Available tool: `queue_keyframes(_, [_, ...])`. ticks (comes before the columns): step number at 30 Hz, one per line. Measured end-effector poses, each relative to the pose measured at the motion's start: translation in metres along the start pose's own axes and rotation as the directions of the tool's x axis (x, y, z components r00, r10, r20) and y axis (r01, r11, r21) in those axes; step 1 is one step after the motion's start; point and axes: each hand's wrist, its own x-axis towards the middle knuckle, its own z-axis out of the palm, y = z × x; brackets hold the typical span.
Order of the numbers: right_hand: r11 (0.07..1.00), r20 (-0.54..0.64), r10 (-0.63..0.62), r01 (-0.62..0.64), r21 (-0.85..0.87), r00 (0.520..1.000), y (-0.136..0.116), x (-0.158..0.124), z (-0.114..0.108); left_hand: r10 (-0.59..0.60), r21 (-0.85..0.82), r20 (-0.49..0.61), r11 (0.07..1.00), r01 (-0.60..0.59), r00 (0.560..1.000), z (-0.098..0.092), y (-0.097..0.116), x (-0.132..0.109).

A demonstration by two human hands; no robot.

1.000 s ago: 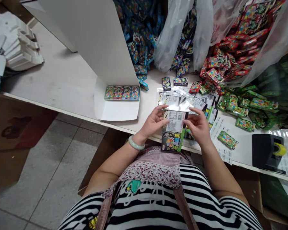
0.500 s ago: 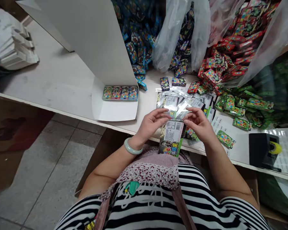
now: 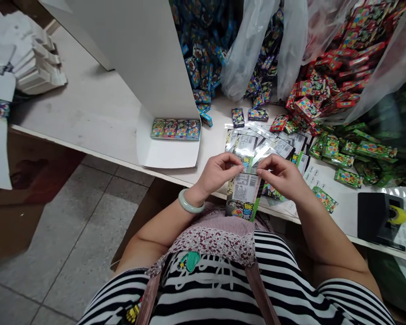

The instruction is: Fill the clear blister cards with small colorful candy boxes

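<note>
— If going from biggest to smallest, how far along?

— Looks partway only. Shows just one row, set along the back of the open white carton (image 3: pixel 171 153), probably with room for more. Right of the carton, toward the lap: one printed packet (image 3: pixel 243 192), top edge pinched by left hand (image 3: pixel 219 173) and right hand (image 3: pixel 280 176), thumbs against forefingers, tips near each other but apart.

— Filled? Sealed?

— Can't tell. Seems unfinished, judging by the grip.

— And the counts?

— Count four heaps of little boxes, right of and behind the carton: blue heap (image 3: pixel 203 67), purple heap (image 3: pixel 265 63), red heap (image 3: pixel 325 95), green heap (image 3: pixel 375 146); too jumbled to number singly. Then one tape dispenser (image 3: pixel 374 219), far right of the carton. Next, spare packets (image 3: pixel 246 143), fanned right of the carton: at least four, overlapping too much for certainty. Last, single little boxes: four in the carton's row (image 3: pixel 182 128), two purple boxes (image 3: pixel 237 117) near the purple heap, one green box (image 3: pixel 325 199) between carton and dispenser.
</note>
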Motion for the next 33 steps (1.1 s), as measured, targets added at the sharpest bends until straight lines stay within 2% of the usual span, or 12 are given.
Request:
queue_keyframes(5, [0.976, 0.094, -0.17, 0.18, -0.12, 0.981, -0.001, -0.008, -0.002, 0.077, -0.008, 0.131, 0.997, -0.077, 0.988, -0.011, -0.003, -0.01])
queue_keyframes(9, [0.938, 0.035, -0.281, 0.282, -0.2, 0.959, 0.006, -0.015, 0.004, 0.076, -0.03, 0.168, 0.997, -0.071, 0.983, -0.012, -0.014, -0.013])
queue_keyframes(13, [0.953, -0.081, -0.265, 0.248, -0.174, 0.961, 0.015, -0.019, 0.009, 0.087, -0.003, 0.107, 0.996, -0.087, 0.99, -0.01, -0.021, -0.009])
queue_keyframes(17, [0.959, -0.195, -0.264, 0.236, -0.156, 0.945, 0.023, -0.022, 0.013, 0.102, 0.037, 0.149, 0.993, -0.109, 0.983, -0.011, -0.023, -0.005])
queue_keyframes(20, [0.96, -0.235, -0.26, 0.226, -0.163, 0.937, 0.026, -0.024, 0.019, 0.071, 0.076, 0.159, 0.994, -0.084, 0.985, -0.009, -0.024, -0.003])
queue_keyframes(23, [0.975, -0.235, -0.207, 0.181, -0.13, 0.95, 0.026, -0.026, 0.021, 0.025, 0.122, 0.102, 0.992, -0.038, 0.994, -0.005, -0.023, 0.0])
queue_keyframes(26, [0.99, -0.179, -0.136, 0.128, -0.053, 0.974, 0.036, -0.031, -0.001, 0.02, 0.159, 0.078, 0.987, -0.032, 0.997, -0.004, -0.019, 0.002])
queue_keyframes(28, [0.997, -0.266, -0.053, 0.037, -0.065, 0.962, 0.054, -0.038, -0.033, 0.024, 0.17, 0.076, 0.985, -0.036, 0.997, -0.005, -0.019, 0.004])
queue_keyframes(29, [0.994, -0.37, -0.005, -0.037, -0.105, 0.929, 0.067, -0.043, -0.052, 0.022, 0.173, 0.068, 0.984, -0.033, 0.997, -0.007, -0.019, 0.005])
queue_keyframes(31, [0.935, -0.569, 0.053, -0.24, -0.259, 0.821, 0.095, -0.053, -0.092, 0.01, 0.19, 0.039, 0.982, -0.018, 0.999, -0.01, -0.022, 0.006])
queue_keyframes(32, [0.875, -0.631, 0.088, -0.362, -0.32, 0.771, 0.109, -0.058, -0.109, 0.001, 0.202, 0.023, 0.979, -0.006, 1.0, -0.011, -0.024, 0.006])
queue_keyframes(33, [0.812, -0.646, 0.129, -0.454, -0.366, 0.752, 0.121, -0.062, -0.124, -0.006, 0.215, 0.009, 0.977, 0.004, 1.0, -0.012, -0.025, 0.006])
